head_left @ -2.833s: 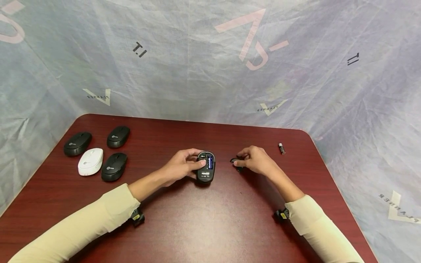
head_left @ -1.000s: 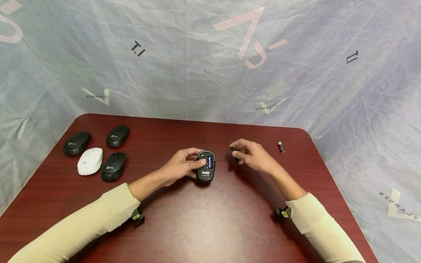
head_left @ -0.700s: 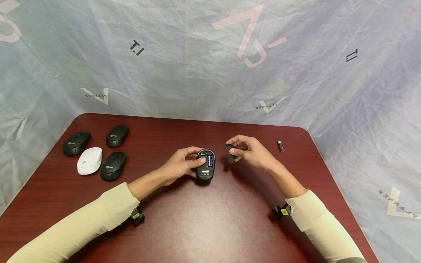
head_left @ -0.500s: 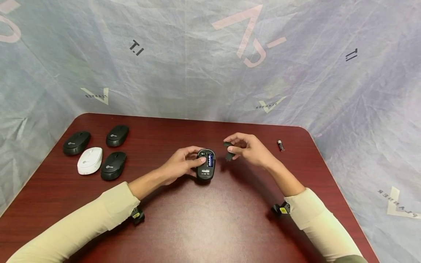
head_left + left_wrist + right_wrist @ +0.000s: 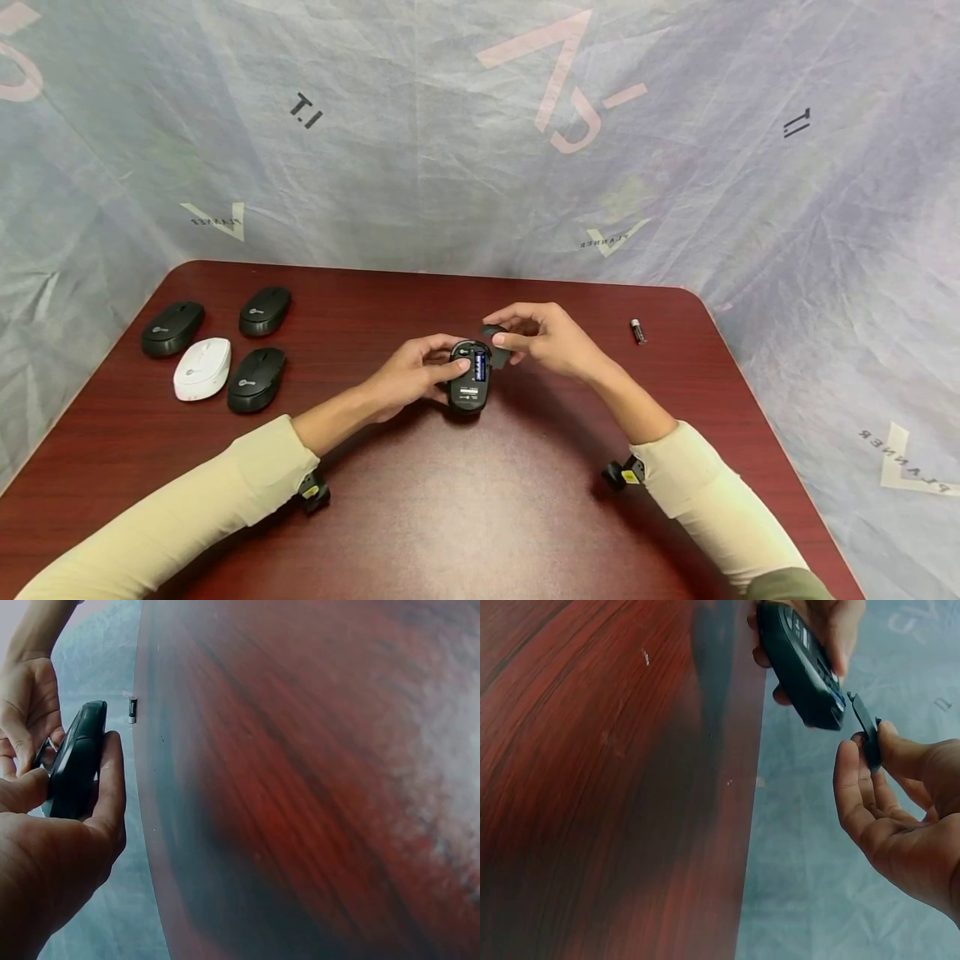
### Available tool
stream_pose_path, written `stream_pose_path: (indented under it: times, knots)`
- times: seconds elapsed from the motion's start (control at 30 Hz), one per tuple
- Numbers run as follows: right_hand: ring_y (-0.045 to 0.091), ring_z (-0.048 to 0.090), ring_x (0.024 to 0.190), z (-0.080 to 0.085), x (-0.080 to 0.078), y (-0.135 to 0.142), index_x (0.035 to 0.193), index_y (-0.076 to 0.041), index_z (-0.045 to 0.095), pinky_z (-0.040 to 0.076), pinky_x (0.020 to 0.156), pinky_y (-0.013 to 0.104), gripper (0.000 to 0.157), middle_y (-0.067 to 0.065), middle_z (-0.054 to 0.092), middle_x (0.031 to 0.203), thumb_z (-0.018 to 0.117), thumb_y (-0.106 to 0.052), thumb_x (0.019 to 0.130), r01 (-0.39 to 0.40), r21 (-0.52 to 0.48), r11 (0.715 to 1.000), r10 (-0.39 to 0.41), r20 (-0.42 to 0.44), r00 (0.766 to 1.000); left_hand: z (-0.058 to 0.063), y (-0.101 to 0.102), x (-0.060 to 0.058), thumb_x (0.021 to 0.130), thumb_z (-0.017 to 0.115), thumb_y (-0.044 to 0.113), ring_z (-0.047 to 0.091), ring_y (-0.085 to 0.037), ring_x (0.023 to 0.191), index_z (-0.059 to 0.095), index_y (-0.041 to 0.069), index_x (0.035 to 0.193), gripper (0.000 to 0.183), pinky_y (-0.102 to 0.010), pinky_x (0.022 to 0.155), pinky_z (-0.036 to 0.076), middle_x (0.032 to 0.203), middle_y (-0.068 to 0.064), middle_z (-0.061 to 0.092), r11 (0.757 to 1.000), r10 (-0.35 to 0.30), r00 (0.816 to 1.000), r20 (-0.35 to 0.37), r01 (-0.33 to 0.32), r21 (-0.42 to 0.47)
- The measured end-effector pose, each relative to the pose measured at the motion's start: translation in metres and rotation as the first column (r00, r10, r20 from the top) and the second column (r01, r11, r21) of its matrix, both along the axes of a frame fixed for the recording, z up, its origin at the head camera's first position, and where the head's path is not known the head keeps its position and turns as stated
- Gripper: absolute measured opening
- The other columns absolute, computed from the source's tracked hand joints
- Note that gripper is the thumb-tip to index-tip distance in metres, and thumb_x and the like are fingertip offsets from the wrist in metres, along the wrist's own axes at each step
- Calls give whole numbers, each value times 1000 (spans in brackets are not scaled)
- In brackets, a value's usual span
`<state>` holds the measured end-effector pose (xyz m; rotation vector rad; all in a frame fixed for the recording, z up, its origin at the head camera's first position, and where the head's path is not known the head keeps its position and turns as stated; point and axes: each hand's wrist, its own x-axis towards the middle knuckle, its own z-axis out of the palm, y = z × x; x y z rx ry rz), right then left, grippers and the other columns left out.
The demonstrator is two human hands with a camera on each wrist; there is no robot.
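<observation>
My right hand point(image 5: 553, 339), pinching the cover point(image 5: 862, 718), has neared the mouse point(image 5: 468, 398) my left hand point(image 5: 408, 377) grips; alignment now seems possible.

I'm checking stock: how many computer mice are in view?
5: a white mouse, a black mouse behind-left, another right of it and a third farthest back, all on the table at left; a fifth mouse in the left hand.

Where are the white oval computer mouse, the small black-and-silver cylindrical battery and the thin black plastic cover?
White mouse point(image 5: 202, 368), head view: top shell.
Cylindrical battery point(image 5: 637, 332), head view: middle of black body.
Plastic cover point(image 5: 865, 726), right wrist view: middle of narrow side.
</observation>
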<state>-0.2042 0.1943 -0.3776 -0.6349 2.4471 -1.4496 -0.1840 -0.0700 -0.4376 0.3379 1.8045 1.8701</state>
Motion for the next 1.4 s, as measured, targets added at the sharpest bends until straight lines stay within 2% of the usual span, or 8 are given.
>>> stream_pose_path:
  times: [0.2,0.3,0.43,0.6,0.77,0.97,1.17,1.4]
  knots:
    - [38,76,84,-1,0,-11,133,-4,81,72,74,48,29,18,82,112,80,-5,105,-21,5,1000,21,-15,1000,0,1,0,114,66,9,80,-22,105,58,-3,155,44,-42,85,74,141,-27,71,1000,-16,1000,-4,16,4]
    - [43,75,85,-3,0,-14,132,-6,82,70,71,40,28,16,82,110,82,-8,104,-16,20,1000,16,-35,999,1,2,0,114,67,10,80,-21,104,58,-3,155,44,-41,84,74,140,-26,71,1000,-22,1000,-2,22,3]
    - [31,76,87,-3,1,-18,131,-8,83,65,72,28,28,12,85,111,84,-11,103,-1,59,998,6,-84,996,1,3,0,114,68,11,80,-21,103,58,-3,154,44,-40,84,74,139,-25,72,1000,-28,1000,7,28,6]
    - [18,77,93,-3,2,-19,132,-9,84,66,83,31,29,9,86,115,84,-13,103,-7,130,992,27,-157,987,2,2,0,114,68,12,80,-21,102,58,-2,155,45,-37,82,73,138,-24,72,999,-32,999,5,32,-4]
    - [20,77,94,-3,4,-19,131,-11,84,67,85,35,28,9,84,114,84,-13,103,-13,161,987,43,-188,981,3,1,0,114,68,13,79,-20,102,58,-2,156,46,-35,81,73,139,-25,72,999,-39,999,3,39,-8]
    - [19,74,97,-4,6,-21,131,-12,85,65,86,35,28,6,82,116,84,-13,103,-26,205,978,75,-237,969,3,1,1,114,67,12,79,-20,102,57,-3,156,46,-35,81,73,139,-26,71,999,-35,999,8,35,-5]
    - [17,70,97,-2,7,-23,132,-10,84,60,81,30,29,6,81,115,84,-14,104,-40,271,962,125,-303,945,1,1,0,113,67,10,79,-21,103,56,-5,156,47,-36,82,73,139,-27,71,999,-36,999,4,36,-2]
    - [17,71,98,-4,6,-23,134,-8,83,61,80,30,29,7,81,119,81,-12,106,-73,313,947,190,-360,914,1,0,-1,113,67,9,80,-22,105,54,-6,158,49,-39,85,74,140,-28,70,999,-49,999,11,49,2]
